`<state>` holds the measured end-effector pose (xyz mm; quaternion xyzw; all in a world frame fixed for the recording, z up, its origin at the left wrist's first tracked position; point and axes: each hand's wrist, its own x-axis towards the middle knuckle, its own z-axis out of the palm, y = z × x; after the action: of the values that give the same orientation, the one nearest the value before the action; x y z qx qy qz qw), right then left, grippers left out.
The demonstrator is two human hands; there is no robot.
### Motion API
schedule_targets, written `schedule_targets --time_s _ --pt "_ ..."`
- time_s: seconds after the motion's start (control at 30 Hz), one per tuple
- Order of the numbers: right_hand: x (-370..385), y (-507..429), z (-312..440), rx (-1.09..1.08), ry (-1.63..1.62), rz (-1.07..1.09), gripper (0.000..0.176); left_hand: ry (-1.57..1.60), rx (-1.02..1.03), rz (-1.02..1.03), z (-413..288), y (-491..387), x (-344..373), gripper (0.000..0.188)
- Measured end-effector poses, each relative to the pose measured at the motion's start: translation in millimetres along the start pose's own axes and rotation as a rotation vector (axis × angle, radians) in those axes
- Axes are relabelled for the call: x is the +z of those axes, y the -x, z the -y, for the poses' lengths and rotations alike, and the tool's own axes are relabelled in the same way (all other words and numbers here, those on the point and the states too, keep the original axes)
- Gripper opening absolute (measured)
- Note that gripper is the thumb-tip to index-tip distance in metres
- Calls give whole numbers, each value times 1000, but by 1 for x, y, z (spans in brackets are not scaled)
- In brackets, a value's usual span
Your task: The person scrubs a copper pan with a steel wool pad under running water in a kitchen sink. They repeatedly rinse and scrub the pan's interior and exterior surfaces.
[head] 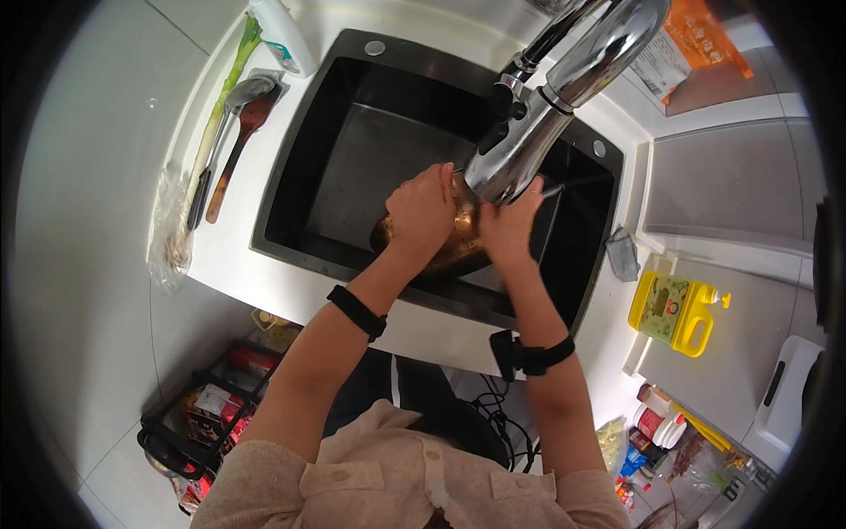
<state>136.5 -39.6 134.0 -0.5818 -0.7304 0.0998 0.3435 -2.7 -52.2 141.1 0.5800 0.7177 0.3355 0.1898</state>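
Observation:
A brownish, gold-toned metal pan or pot [456, 248] is tilted inside the black sink [324, 172], beneath the chrome faucet head [519, 149]. My left hand [423, 205] grips it, fingers curled over its upper edge. Against its right side lies my right hand [510, 228], slightly blurred, with the fingertips partly behind the faucet. Whether the right hand grips the vessel or rubs it cannot be made out. A thin bright streak, perhaps water or metal, shows just beyond the right fingers. The vessel's inside is hidden from me.
Left of the sink lie a green onion [221, 106], a metal ladle [248, 92], a wooden spatula [241, 135] and a white bottle [284, 40]. To the right are a grey cloth or pad [622, 254] and a yellow jug [694, 317]. An orange packet [704, 36] sits behind the faucet.

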Motion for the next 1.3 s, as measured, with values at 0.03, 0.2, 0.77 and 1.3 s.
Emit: schedule_targets --time_s 0.03,0.2,0.77,1.3 --pt "-5 -7 0 64 -32 -46 23 -4 25 -13 1 2 0 11" --pt "-4 -10 3 269 48 -201 20 -23 31 0 6 3 4 13" --pt "16 17 25 -111 296 -63 13 291 -128 -35 8 6 2 47" --pt "2 12 45 -151 231 -151 17 130 -77 151 15 4 -1 49"
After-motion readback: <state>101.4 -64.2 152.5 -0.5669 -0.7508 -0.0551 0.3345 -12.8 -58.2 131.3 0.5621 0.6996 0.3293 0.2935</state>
